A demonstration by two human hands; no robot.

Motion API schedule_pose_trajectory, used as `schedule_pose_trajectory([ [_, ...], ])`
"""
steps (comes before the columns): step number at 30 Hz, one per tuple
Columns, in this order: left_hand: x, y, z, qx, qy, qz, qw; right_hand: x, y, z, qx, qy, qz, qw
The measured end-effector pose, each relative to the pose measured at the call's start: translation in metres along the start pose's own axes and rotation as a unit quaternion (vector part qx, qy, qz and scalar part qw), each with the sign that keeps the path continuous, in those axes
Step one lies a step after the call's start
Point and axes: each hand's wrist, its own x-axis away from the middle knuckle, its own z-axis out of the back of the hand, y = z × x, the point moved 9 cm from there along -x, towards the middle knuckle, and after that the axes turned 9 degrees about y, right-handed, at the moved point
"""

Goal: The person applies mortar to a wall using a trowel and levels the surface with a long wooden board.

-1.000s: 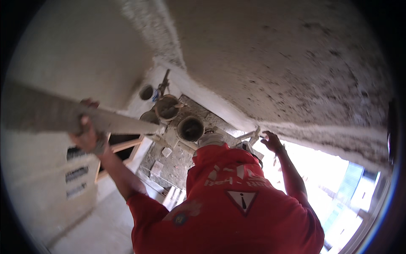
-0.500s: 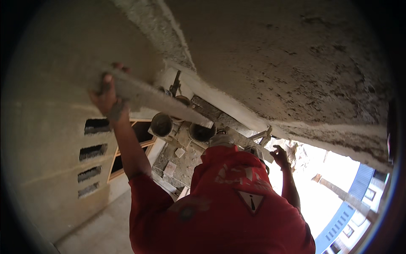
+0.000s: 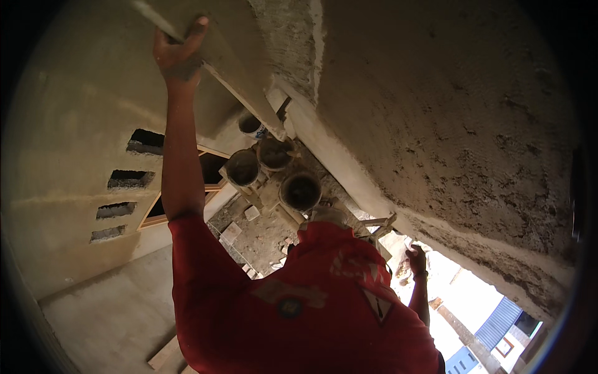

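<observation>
My left hand [image 3: 177,53] is raised to the top left, shut on a long flat straightedge board [image 3: 240,87] that slants down toward the wall corner. The board lies against the smooth grey plaster wall [image 3: 75,100]. My right hand [image 3: 416,258] is stretched out low at the right, beside the edge of the rough plastered surface [image 3: 455,124]. Its fingers are curled around a small pale trowel [image 3: 381,224] that sticks out to its left. My red shirt [image 3: 299,311] fills the lower middle.
Several round buckets [image 3: 301,190] with grey mortar stand below, among loose brick pieces [image 3: 250,213]. The left wall has dark vent slots [image 3: 129,179] and a wooden frame [image 3: 212,169]. A bright opening [image 3: 461,293] lies at the lower right.
My left hand has swung the straightedge upward, from level across the wall to steeply slanted near the top. My right hand has dropped lower and further right.
</observation>
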Motion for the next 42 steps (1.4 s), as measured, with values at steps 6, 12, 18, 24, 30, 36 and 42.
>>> schedule_pose_trajectory([
  [6, -0.023, -0.093, 0.014, -0.006, -0.04, 0.06, 0.997, -0.005, -0.011, -0.007, -0.035, -0.02, 0.0, 0.999],
  [12, -0.027, -0.178, 0.042, -0.167, -0.037, 0.064, 0.983, 0.009, -0.002, -0.011, -0.044, -0.006, -0.089, 0.995],
  [18, -0.01, -0.236, 0.073, -0.16, -0.014, 0.024, 0.987, 0.02, 0.022, -0.009, -0.007, -0.012, -0.118, 0.993],
  [24, -0.002, -0.253, 0.06, -0.229, -0.064, 0.042, 0.97, 0.034, 0.024, -0.003, -0.001, -0.009, -0.154, 0.988],
  [30, 0.013, -0.276, 0.055, -0.189, -0.068, 0.06, 0.978, 0.031, 0.013, -0.005, 0.007, -0.019, -0.15, 0.988],
  [36, -0.003, -0.293, 0.029, -0.247, -0.118, 0.078, 0.959, 0.028, 0.013, -0.012, -0.033, -0.027, -0.161, 0.986],
  [42, 0.011, -0.312, 0.028, -0.215, -0.131, 0.101, 0.962, 0.044, 0.007, -0.015, -0.031, -0.03, -0.174, 0.984],
])
